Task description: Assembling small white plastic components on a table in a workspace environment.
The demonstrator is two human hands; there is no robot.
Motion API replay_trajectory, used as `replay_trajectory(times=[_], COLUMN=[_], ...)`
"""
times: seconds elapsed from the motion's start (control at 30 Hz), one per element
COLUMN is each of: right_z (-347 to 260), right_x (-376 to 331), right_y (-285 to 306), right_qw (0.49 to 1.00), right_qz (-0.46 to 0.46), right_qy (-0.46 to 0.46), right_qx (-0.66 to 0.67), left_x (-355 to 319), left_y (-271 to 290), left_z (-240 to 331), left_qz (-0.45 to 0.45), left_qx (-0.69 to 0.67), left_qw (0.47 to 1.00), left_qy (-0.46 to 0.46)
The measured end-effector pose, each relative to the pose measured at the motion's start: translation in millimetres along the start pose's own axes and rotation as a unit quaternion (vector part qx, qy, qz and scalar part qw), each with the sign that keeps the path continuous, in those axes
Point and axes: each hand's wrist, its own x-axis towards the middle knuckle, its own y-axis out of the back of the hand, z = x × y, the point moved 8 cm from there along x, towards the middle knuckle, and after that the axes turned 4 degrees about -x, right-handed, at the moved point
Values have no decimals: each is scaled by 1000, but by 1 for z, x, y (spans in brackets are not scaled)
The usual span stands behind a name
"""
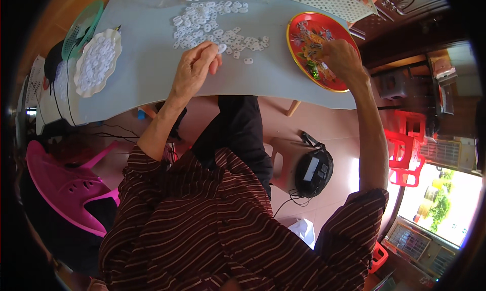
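The left hand [196, 63] pinches a small white plastic oval piece [221, 48] between its fingers, above the pale grey desk [144, 48]; its long axis is too small to tell. Well apart to the right, the right hand [344, 60] is over the gold-rimmed red round tray [341, 83]. Small grey slender pieces [306, 34] lie up-left of its curled fingers, nearer this hand than the left; whether they grip anything I cannot tell.

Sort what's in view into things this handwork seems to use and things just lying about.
Likely in use:
Left hand, holding a white piece
Right hand, over the red tray with small grey bits
Loose white pieces on the table

Apparently lying about:
Pink chair
Round black case
Red stools
Green basket
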Motion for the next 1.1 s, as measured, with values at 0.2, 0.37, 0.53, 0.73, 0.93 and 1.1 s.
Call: replay_trajectory(times=[0.2,0.37,0.53,0.73,0.93,1.1], right_z=[-4,-90,-143,-145,-148,-148], right_x=[-20,-23,-11,-3,-2,-1], right_y=[32,37,9,2,3,2], right_qw=[968,829,748,693,711,716], right_qz=[173,199,126,165,157,164], right_qy=[-42,7,-6,-23,-12,-21], right_qx=[177,523,652,702,686,679], left_x=[0,4,9,18,18,18], left_y=[3,4,-4,-5,-3,-4], left_z=[-2,-15,-1,-10,-14,-13], left_qz=[-3,-6,-26,-36,-13,-18], left_qx=[-17,-48,19,-9,-24,-12], left_qw=[999,998,998,998,998,998], left_qy=[43,51,57,49,49,52])
